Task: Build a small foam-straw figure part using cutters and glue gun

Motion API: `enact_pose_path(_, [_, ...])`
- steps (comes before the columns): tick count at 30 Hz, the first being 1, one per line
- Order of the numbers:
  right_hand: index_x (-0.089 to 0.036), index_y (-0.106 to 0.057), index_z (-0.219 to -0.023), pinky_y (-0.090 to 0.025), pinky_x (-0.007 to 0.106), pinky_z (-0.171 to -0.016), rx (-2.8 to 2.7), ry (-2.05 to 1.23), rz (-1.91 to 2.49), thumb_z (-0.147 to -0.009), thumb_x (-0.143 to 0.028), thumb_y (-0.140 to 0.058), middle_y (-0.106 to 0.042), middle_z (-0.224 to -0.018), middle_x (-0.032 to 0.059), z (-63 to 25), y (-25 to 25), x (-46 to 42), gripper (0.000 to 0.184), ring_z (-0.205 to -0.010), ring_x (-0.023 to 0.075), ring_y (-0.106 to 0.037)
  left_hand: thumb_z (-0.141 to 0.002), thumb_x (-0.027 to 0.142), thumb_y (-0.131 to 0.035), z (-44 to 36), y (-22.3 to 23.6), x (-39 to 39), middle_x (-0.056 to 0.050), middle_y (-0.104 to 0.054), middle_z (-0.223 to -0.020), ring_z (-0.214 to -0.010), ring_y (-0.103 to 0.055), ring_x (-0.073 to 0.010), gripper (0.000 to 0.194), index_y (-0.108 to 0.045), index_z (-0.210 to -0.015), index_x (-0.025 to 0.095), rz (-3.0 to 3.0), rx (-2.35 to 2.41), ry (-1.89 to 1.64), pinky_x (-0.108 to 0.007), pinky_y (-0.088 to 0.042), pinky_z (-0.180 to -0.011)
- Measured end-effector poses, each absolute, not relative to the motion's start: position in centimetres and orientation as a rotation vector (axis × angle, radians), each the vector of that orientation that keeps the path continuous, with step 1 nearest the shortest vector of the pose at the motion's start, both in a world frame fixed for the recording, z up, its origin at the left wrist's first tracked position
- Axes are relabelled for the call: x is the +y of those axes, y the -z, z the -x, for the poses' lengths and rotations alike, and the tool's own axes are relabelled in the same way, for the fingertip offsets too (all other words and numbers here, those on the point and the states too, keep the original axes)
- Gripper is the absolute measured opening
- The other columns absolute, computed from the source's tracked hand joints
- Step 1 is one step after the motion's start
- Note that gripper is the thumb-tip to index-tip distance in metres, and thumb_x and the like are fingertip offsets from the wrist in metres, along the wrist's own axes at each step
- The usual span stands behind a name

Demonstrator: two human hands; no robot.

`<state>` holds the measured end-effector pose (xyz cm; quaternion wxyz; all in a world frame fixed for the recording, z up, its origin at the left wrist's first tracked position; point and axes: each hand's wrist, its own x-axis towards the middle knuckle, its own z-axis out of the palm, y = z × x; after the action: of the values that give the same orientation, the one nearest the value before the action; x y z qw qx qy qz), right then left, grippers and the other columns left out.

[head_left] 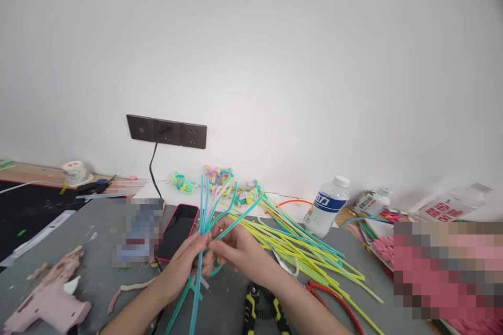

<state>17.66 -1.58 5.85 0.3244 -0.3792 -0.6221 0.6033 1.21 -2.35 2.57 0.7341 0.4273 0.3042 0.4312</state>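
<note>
My left hand (pixel 187 257) is closed around a bunch of pipe cleaners (pixel 202 214), blue, teal and pale pink, which fan upward from the fingers. Long blue and green ends hang below it. Close beside, my right hand (pixel 238 248) pinches a teal pipe cleaner (pixel 247 213) that slants up to the right. The fingertips of both hands meet at the bunch, and some fingers are hidden behind it. Under and right of my right forearm lie many loose yellow-green pipe cleaners (pixel 310 251). Black-and-yellow pliers (pixel 255 306) lie on the grey mat, partly covered by that forearm.
A pink glue gun (pixel 51 298) lies at the left, a phone (pixel 178 227) behind my left hand. Small pipe cleaner figures (pixel 183 183) stand by the wall. A bottle (pixel 328 207) leans at the right, near red-handled pliers (pixel 338 303). A cord (pixel 152 167) hangs from the socket.
</note>
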Motion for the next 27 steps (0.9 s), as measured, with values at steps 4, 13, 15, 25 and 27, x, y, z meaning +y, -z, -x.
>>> enact_pose_path(4, [-0.020,-0.053,-0.084,-0.036,0.018,-0.042,-1.614,-1.643,0.881,-0.079,-0.055,-0.069,-0.055,-0.063,-0.0031,-17.6,-6.0,-1.6,0.039,-0.055,0.0104,-0.050,-0.082,0.053,-0.065,-1.1,-1.9,-2.4,0.008,-0.033,-0.051,-0.044,-0.026,-0.0059,0.041,-0.052,-0.068,0.017,-0.916,0.616,-0.933,-0.021,-0.026,-0.047])
enact_pose_path(13, [-0.026,-0.051,-0.095,-0.049,0.040,-0.085,-1.550,-1.357,0.840,-0.096,-0.042,-0.052,-0.073,-0.084,0.0045,-23.5,-11.5,-1.2,0.017,-0.083,0.0215,-0.066,-0.091,0.045,-0.057,-0.9,-2.5,-1.6,0.005,-0.044,-0.050,-0.041,-0.037,-0.0085,0.039,-0.049,-0.065,0.018,-0.809,0.651,-1.061,-0.021,-0.037,-0.045])
enact_pose_path(15, [-0.024,-0.051,-0.091,-0.049,0.034,-0.073,-1.571,-1.152,0.914,-0.094,-0.043,-0.055,-0.067,-0.065,-0.0010,-26.5,-13.1,-1.2,0.020,-0.066,0.0171,-0.062,-0.092,0.042,-0.057,-0.7,-2.8,-1.4,0.008,-0.037,-0.047,-0.035,-0.026,-0.0061,0.032,-0.050,-0.071,0.019,-0.722,0.620,-1.097,-0.019,-0.032,-0.038])
enact_pose_path(25, [-0.021,-0.048,-0.081,-0.036,0.024,-0.052,-1.748,-0.826,1.630,-0.089,-0.039,-0.054,-0.069,-0.068,0.0017,-34.6,-11.3,1.3,0.021,-0.051,0.0104,-0.045,-0.094,0.038,-0.056,0.9,-2.3,-1.0,0.011,-0.014,-0.052,-0.039,-0.001,-0.0055,0.015,-0.057,-0.091,0.024,-0.588,0.379,-0.965,-0.017,-0.016,-0.035])
enact_pose_path(27, [-0.020,-0.048,-0.078,-0.041,0.025,-0.057,-1.882,-1.038,1.699,-0.086,-0.033,-0.055,-0.070,-0.071,0.0028,-34.7,-9.9,2.3,0.017,-0.055,0.0118,-0.054,-0.094,0.038,-0.056,1.1,-2.2,-1.0,0.011,-0.011,-0.052,-0.039,-0.001,-0.0054,0.015,-0.056,-0.090,0.023,-0.589,0.334,-0.940,-0.017,-0.013,-0.036])
